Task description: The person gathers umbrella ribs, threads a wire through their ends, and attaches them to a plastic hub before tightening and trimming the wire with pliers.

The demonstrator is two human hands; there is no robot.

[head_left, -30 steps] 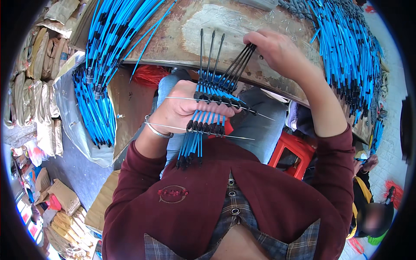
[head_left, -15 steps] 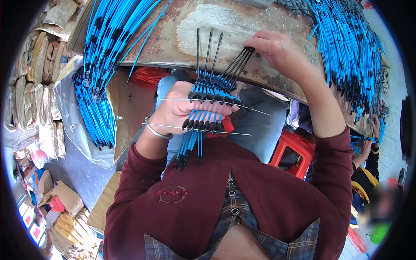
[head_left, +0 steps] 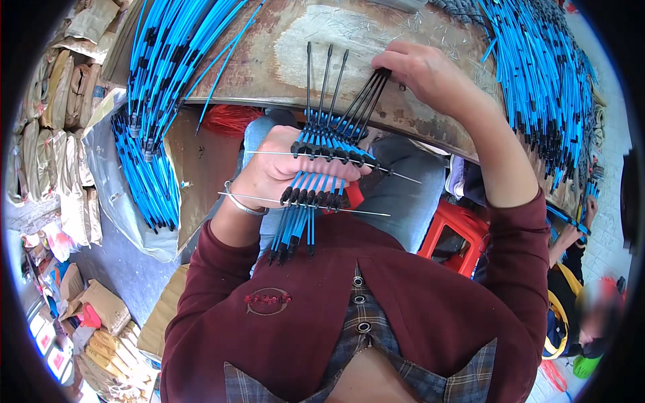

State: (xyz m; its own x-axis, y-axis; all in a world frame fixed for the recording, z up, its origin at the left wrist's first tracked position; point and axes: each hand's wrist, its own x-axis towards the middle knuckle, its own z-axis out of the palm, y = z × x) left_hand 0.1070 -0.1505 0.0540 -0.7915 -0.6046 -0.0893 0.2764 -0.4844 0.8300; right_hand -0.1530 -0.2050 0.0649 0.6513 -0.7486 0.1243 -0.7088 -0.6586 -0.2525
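1. Blue-and-black rods point(head_left: 306, 201), threaded side by side on two thin metal wires point(head_left: 363, 212), sit at chest height over the lap; long axis runs near-to-far, black tips fanning away twd the bench.
2. Left hand point(head_left: 275, 171) clenched round the rod row, a bracelet point(head_left: 238, 201) on its wrist.
3. Right hand point(head_left: 430, 74) farther out, fingers pinched on the far black ends.
4. Beyond: worn wooden bench point(head_left: 269, 60) w/ blue rod bundles point(head_left: 161, 87) left & right; red stool point(head_left: 457, 235) below.

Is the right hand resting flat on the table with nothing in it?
No, the right hand is raised, pinching the black tips of several blue sticks that the left hand holds.
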